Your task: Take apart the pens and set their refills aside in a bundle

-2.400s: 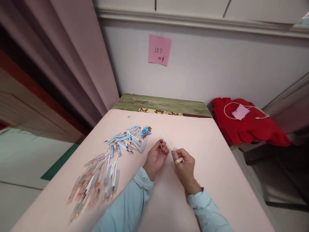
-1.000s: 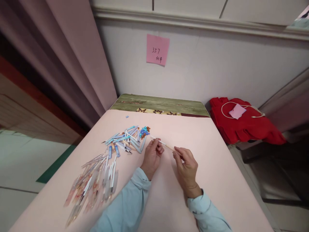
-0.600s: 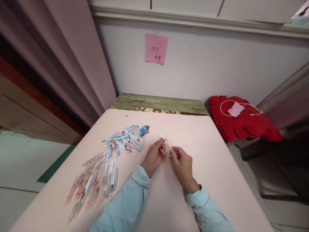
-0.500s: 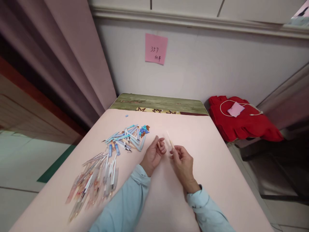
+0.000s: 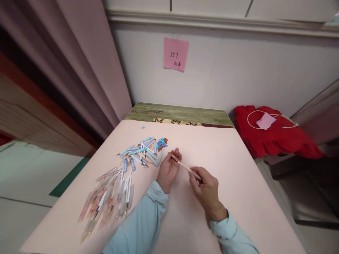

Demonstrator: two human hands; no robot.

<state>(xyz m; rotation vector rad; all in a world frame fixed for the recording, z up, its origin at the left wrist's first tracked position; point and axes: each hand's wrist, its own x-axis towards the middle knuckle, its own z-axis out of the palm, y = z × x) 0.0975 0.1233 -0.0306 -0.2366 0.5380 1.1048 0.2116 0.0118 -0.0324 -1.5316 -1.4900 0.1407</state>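
Note:
My left hand [image 5: 168, 173] is closed, palm up, with a small brown tube-like pen piece [image 5: 174, 158] between its thumb and fingers. My right hand [image 5: 207, 188] pinches a slim beige pen part [image 5: 194, 173] whose thin white end points up and left. That white end meets the near end of the brown piece; how far it goes in, I cannot tell. Left of my hands lies a heap of blue, white and beige pen parts [image 5: 140, 151]. Beside the heap sit small blue and brown pieces [image 5: 162, 144]. Nearer to me are clear pen barrels and thin refills [image 5: 108, 201].
The pale pink tabletop [image 5: 238, 197] has a green wood-look strip [image 5: 180, 111] at its far edge. One small blue piece [image 5: 143, 127] lies apart. A red cloth [image 5: 275, 137] with a white cable is at right. A pink note [image 5: 176, 54] hangs on the wall.
The beige pen part has swung from nearly upright to slanting left, and its white end has come to the brown piece. My left fingers have opened somewhat around that piece.

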